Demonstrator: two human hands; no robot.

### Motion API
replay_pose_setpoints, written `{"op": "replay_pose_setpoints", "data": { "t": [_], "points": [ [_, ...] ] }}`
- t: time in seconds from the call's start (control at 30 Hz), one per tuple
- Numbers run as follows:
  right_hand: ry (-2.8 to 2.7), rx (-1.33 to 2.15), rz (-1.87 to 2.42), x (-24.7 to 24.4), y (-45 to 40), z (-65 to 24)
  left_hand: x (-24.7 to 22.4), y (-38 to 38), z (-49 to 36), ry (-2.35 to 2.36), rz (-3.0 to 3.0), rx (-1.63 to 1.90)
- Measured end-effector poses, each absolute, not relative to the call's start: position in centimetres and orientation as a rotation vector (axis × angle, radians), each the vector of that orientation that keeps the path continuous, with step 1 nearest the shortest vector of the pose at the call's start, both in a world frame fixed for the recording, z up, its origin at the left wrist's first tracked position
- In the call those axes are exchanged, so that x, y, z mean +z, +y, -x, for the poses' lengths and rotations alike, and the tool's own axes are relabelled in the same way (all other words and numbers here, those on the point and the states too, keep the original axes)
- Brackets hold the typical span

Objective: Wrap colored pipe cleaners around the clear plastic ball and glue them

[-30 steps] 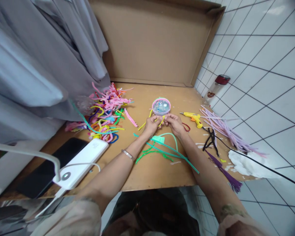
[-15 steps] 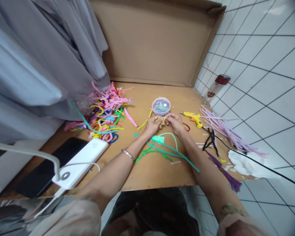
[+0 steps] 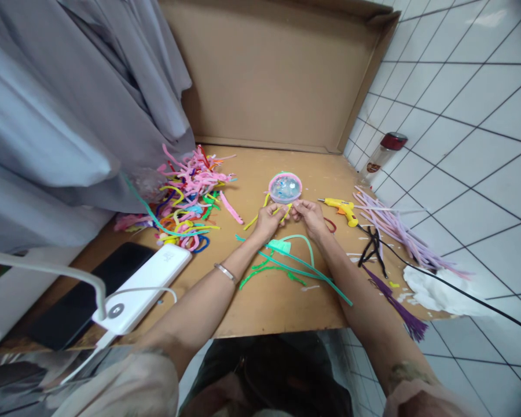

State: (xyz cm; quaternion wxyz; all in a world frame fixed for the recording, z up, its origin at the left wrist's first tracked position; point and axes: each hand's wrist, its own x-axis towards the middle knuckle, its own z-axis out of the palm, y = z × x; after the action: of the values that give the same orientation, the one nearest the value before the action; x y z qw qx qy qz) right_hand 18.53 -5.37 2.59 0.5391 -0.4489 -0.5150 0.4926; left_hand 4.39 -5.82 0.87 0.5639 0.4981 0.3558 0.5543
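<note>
My left hand [image 3: 270, 223] and my right hand [image 3: 309, 217] meet just in front of a round clear container with a pink rim [image 3: 285, 188]. Both are closed on a short yellow pipe cleaner [image 3: 286, 214], pinched between the fingertips. Another yellow pipe cleaner [image 3: 252, 222] lies left of my left hand. Under and between my forearms are teal pipe cleaners [image 3: 309, 267], a mint green piece [image 3: 280, 247] and green twisted strips [image 3: 271, 268]. A dark red piece [image 3: 331, 225] shows beside my right hand.
A heap of coloured pipe cleaners [image 3: 191, 197], a white power bank [image 3: 143, 289] and a dark phone [image 3: 91, 295] are left. Rightward lie a yellow glue gun [image 3: 339, 209], lilac pipe cleaners [image 3: 395, 231], a purple tassel [image 3: 402, 313] and a red-capped jar [image 3: 382, 156]. Cardboard [image 3: 273, 75] stands behind.
The fingers of both hands have shifted slightly around the yellow pipe cleaner. Everything else looks the same.
</note>
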Motion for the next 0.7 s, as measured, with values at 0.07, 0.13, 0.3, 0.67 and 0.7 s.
{"op": "replay_pose_setpoints", "data": {
  "t": [0.07,0.13,0.3,0.67,0.7],
  "points": [
    [-1.207,1.179,1.073,2.66,-5.41,-18.59,0.78,-5.75,-4.4,0.835,-1.168,1.309],
    [-1.203,1.197,1.077,2.76,-5.53,-18.61,0.71,-5.7,-4.41,0.84,-1.165,1.308],
    [-1.223,1.233,1.072,2.9,-5.71,-18.51,0.85,-5.88,-4.35,0.872,-1.177,1.277],
    [-1.212,1.308,1.018,2.91,-5.64,-18.56,0.94,-6.07,-4.28,0.816,-1.228,1.261],
    [-1.208,1.302,1.02,2.92,-5.66,-18.5,0.86,-6.01,-4.31,0.81,-1.219,1.259]
  ]
}}
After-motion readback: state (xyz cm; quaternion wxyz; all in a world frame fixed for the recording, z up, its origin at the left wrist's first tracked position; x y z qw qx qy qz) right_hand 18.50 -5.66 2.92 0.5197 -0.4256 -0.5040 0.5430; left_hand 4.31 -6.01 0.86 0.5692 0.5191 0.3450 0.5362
